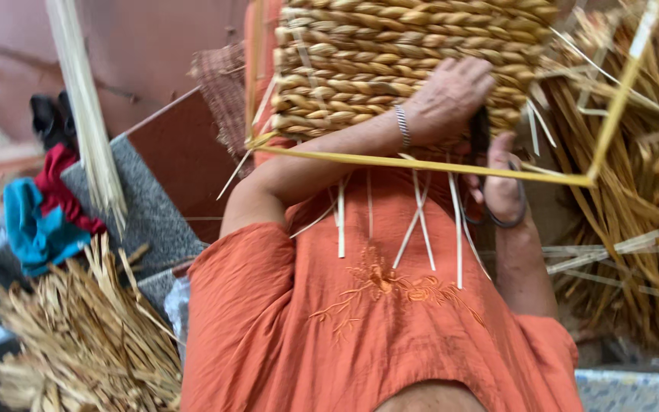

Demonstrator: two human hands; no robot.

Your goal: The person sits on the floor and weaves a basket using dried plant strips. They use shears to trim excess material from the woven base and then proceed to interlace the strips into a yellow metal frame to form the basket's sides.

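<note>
Orange cloth of the person's garment [360,328] fills the near view, embroidered at the chest.

Left hand [451,95]: lies flat against the lower face of the woven panel [390,61], fingers spread over the braided straw rows. Grip is released; nothing is clasped, only pressed. A beaded bracelet [402,126] sits on the wrist just behind it.

Right hand [503,187]: just below the left grip, closed around the handles of dark scissors [486,175]. The blades run up toward the panel's lower edge and are partly hidden behind the left hand.

Panel sits inside a thin yellow frame [436,165], whose lower bar crosses between the two grips. Pale loose strips [421,221] hang from that edge over the garment.

Room: loose straw [634,214] crowds the far side of the right grip; another straw heap [85,343] lies well apart beyond the left arm, beside red and blue cloths [43,214].
</note>
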